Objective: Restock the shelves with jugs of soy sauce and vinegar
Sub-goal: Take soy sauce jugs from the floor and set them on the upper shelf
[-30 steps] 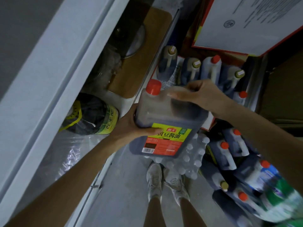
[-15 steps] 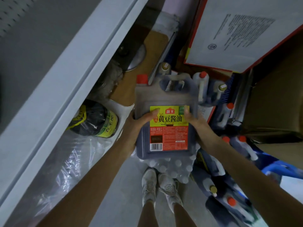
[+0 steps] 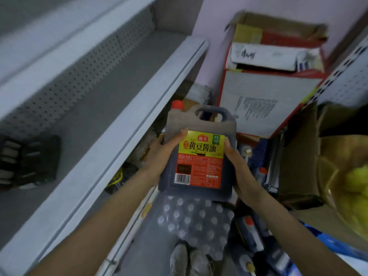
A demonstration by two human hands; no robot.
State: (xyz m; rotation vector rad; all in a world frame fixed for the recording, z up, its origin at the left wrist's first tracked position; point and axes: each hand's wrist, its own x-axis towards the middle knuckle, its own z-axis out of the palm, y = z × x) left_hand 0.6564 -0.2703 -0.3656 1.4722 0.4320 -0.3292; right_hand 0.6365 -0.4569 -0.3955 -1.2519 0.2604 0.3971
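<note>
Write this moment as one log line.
held: dark red-capped plastic soy sauce jug; left hand: grips; right hand: grips; place: beside grey shelf

Shrink-wrapped bottle pack [image 3: 195,220] beside grey shoes [image 3: 180,257]; open cardboard box [image 3: 278,26] by pink wall [image 3: 213,46].

Grey shelf [image 3: 103,100] w/ dark pack [image 3: 29,162]

Hands: left hand [image 3: 162,154] and right hand [image 3: 238,166], both bare.
Forearms: bare along all the length that shows.
Shoes: a pair of pale grey-white trainers [image 3: 190,259], mottled and dusty-looking, with rounded toes, straight below the soy sauce jug [image 3: 199,156].
</note>
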